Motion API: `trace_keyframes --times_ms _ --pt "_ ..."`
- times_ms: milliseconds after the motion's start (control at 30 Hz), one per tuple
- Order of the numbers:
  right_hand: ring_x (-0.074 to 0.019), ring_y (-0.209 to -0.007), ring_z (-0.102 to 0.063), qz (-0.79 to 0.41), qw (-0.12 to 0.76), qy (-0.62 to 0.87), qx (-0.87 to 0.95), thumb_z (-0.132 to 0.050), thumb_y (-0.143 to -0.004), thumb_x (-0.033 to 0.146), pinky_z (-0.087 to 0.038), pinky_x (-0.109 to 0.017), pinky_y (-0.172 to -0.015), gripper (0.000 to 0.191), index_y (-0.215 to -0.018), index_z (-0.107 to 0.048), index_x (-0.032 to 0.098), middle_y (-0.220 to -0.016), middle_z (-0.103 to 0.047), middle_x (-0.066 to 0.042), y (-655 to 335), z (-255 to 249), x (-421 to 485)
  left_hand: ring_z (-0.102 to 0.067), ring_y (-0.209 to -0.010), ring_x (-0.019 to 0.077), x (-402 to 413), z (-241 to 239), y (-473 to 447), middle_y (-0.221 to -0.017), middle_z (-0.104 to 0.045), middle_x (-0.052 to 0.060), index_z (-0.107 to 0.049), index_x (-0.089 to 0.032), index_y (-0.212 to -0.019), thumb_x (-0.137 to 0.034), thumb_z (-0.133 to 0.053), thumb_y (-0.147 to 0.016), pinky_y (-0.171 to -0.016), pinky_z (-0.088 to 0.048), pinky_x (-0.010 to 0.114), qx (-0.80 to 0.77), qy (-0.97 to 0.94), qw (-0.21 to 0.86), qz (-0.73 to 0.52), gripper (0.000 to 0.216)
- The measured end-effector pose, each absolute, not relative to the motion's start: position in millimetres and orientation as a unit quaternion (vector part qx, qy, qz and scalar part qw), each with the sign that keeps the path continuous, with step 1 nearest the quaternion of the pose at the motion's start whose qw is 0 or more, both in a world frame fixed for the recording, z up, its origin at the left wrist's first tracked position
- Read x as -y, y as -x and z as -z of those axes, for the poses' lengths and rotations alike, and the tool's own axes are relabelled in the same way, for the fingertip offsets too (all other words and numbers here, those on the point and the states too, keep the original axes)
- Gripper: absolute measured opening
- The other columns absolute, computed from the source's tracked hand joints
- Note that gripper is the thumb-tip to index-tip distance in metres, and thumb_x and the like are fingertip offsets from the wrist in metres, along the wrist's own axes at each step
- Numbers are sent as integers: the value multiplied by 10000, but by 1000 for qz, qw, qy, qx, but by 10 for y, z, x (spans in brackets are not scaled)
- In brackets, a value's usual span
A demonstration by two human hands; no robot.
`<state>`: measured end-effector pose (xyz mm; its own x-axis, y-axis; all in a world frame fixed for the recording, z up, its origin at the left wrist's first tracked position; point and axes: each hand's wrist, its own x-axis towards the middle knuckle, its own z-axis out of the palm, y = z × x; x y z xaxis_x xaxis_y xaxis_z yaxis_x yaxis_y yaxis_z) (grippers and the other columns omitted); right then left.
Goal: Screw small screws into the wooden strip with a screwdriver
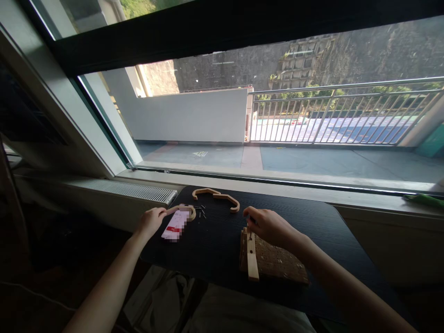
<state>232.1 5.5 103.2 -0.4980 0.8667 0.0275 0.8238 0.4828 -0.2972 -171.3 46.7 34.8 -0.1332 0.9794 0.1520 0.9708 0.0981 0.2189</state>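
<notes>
My right hand (268, 225) is curled, its fingertips pinching a small dark pin or nail at the top of a light wooden strip (252, 257). That strip lies on a brown particle board (277, 261) near the front edge of the black table (340, 240). My left hand (151, 221) reaches to the left part of the table, its index finger stretched out onto a phone (175, 225) with a pink screen. A small wooden ring piece (192, 211) lies under the phone's far end. Several small dark nails (201, 212) are scattered just right of it.
A curved wooden piece (218, 196), hanger-shaped, lies at the table's far edge. A radiator grille (121, 188) runs along the sill at left. Beyond the large window are a balcony floor and a metal railing (347, 115). A green object (423, 200) sits on the sill at right.
</notes>
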Motion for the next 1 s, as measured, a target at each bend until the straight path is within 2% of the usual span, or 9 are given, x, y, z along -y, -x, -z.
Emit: trace_keyframes --times_ms 400,1000 --pt "-186 -716 -647 -119 95 487 860 -430 -943 250 -304 -253 -577 242 -1125 -580 195 -875 -716 -50 -2322 -1045 -44 -710 -915 242 -399 -191 1838 -1008 -767 66 -738 -231 -908 -262 -463 -848 -758 -522 279 -735 -666 31 -125 283" --pt "-184 -727 -646 -119 94 490 858 -445 -944 254 -308 -249 -580 229 -1112 -589 199 -886 -716 -54 -2327 -1027 -48 -695 -911 241 -455 -56 1843 -1021 -735 104 -714 -179 -955 -247 -433 -881 -757 -523 291 -735 -665 17 -132 299"
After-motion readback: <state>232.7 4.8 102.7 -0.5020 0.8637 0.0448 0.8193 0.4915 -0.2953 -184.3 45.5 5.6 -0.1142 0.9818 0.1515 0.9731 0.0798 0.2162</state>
